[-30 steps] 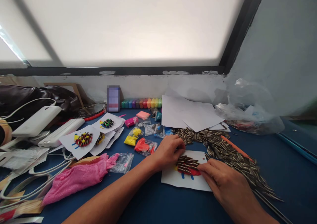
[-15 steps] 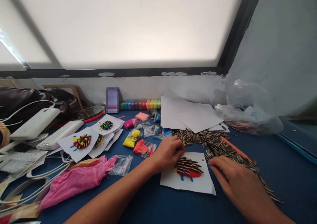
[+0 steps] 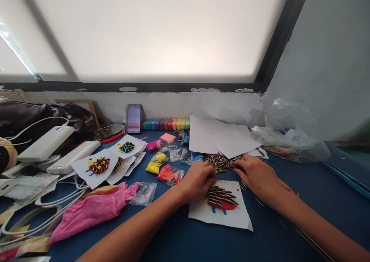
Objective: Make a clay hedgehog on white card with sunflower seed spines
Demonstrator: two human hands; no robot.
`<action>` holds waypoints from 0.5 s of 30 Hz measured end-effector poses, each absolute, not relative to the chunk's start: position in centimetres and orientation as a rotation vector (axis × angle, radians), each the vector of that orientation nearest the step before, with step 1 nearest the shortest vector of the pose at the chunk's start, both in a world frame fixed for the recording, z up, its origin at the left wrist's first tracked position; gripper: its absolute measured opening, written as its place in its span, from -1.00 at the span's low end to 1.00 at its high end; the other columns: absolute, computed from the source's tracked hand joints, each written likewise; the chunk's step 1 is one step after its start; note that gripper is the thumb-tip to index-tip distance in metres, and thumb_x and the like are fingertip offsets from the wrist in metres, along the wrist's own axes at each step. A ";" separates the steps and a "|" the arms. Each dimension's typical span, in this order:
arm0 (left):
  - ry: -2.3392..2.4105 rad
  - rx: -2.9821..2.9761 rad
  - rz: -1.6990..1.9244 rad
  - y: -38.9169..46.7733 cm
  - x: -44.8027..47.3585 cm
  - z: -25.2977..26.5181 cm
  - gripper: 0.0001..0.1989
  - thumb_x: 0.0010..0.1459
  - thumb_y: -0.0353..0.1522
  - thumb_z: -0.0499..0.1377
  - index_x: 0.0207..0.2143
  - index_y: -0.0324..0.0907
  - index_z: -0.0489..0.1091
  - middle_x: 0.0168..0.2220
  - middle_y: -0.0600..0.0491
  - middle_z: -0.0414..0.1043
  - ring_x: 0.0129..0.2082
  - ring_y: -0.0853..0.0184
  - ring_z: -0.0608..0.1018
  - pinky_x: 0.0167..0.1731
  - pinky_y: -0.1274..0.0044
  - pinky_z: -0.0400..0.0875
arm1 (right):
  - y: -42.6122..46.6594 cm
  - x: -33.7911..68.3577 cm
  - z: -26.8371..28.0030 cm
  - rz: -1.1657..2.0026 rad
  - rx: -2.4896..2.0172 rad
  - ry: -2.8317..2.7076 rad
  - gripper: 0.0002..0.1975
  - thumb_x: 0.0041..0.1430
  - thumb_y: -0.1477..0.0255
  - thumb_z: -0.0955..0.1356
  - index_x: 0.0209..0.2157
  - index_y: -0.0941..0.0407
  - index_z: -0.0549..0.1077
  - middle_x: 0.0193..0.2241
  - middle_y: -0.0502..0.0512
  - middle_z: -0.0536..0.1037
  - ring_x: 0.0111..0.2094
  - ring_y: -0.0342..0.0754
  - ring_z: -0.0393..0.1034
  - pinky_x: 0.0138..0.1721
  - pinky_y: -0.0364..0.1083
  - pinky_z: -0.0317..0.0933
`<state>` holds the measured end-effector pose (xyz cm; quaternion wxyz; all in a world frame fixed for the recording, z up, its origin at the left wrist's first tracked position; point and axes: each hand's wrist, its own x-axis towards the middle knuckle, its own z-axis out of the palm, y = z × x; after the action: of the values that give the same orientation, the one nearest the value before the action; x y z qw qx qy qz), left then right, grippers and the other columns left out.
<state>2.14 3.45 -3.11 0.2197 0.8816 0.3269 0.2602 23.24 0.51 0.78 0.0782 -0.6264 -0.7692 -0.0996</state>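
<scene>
A white paper sheet (image 3: pixel 221 221) bears a hedgehog figure with a red clay body (image 3: pixel 230 207), blue feet and rows of sunflower seeds (image 3: pixel 221 194) as spines. My left hand (image 3: pixel 199 179) rests at the sheet's upper left corner, fingers curled together over the figure's yellow head end; whatever they hold is hidden. Beyond the sheet's upper right, my right hand (image 3: pixel 258 175) reaches to the loose sunflower seed pile (image 3: pixel 218 161). Its thumb and forefinger come close together at the seeds, and I cannot make out whether a seed is between them.
Blank white paper (image 3: pixel 214 132) overlaps the pile's far side. Left of it lie clay packets, yellow (image 3: pixel 156 162) and red (image 3: pixel 170 174). Seed-and-clay pictures (image 3: pixel 100 165), a pink cloth (image 3: pixel 86 215), white power banks (image 3: pixel 46 143) and cables crowd the left. A plastic bag (image 3: pixel 291 142) stands right.
My right hand has moved away from the sheet's right side, forward and left, to the seed pile. My left hand stays at the sheet's corner. The view has shifted slightly.
</scene>
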 end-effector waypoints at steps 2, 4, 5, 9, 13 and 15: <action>0.901 2.439 0.725 3.4 2.1 -3.0 -0.90 0.09 -0.56 0.16 -0.43 -0.23 0.38 -0.38 0.05 0.39 -0.35 0.36 0.38 -0.31 0.53 0.21 | 1.2 23.0 0.5 -0.298 -1.883 -2.322 -0.86 0.14 0.51 0.33 -0.33 0.12 0.57 -0.38 0.14 0.53 -0.29 0.06 0.45 -0.35 -0.06 0.24; 0.900 2.435 0.731 3.3 2.1 -3.0 -0.89 0.08 -0.57 0.16 -0.43 -0.23 0.38 -0.38 0.06 0.39 -0.35 0.36 0.38 -0.32 0.54 0.20 | 1.5 22.8 0.3 -0.292 -1.882 -2.339 -0.85 0.14 0.54 0.33 -0.36 0.13 0.56 -0.38 0.14 0.53 -0.28 0.07 0.45 -0.34 -0.05 0.23; 0.899 2.434 0.732 3.3 2.1 -3.0 -0.89 0.08 -0.57 0.16 -0.43 -0.23 0.37 -0.39 0.06 0.39 -0.35 0.36 0.38 -0.32 0.54 0.20 | 1.4 22.8 0.2 -0.287 -1.876 -2.347 -0.84 0.15 0.55 0.32 -0.37 0.12 0.56 -0.38 0.13 0.53 -0.28 0.07 0.44 -0.33 -0.05 0.23; 0.911 2.432 0.724 3.4 2.1 -3.1 -0.89 0.08 -0.57 0.17 -0.43 -0.23 0.38 -0.38 0.06 0.40 -0.35 0.36 0.39 -0.31 0.54 0.20 | 0.9 23.0 0.4 -0.258 -1.849 -2.350 -0.78 0.20 0.53 0.27 -0.41 0.10 0.55 -0.41 0.10 0.52 -0.30 0.04 0.44 -0.34 -0.06 0.23; 0.937 2.438 0.710 3.5 2.2 -3.1 -0.90 0.10 -0.56 0.17 -0.42 -0.24 0.40 -0.36 0.04 0.42 -0.33 0.35 0.40 -0.29 0.53 0.22 | 0.0 23.7 1.1 -0.234 -1.835 -2.281 -0.77 0.25 0.45 0.24 -0.32 0.09 0.53 -0.35 0.12 0.52 -0.28 0.04 0.44 -0.36 -0.06 0.25; 0.945 2.446 0.703 3.5 2.2 -3.0 -0.90 0.11 -0.56 0.16 -0.41 -0.24 0.40 -0.35 0.03 0.42 -0.32 0.35 0.41 -0.27 0.52 0.23 | -0.8 23.9 1.5 -0.210 -1.823 -2.258 -0.78 0.26 0.42 0.23 -0.29 0.08 0.52 -0.32 0.11 0.54 -0.29 0.02 0.46 -0.37 -0.07 0.27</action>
<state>2.15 3.45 -3.04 0.2116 0.8807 0.3400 0.2531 23.93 -0.82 1.46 0.1157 -0.6223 -0.7708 -0.0716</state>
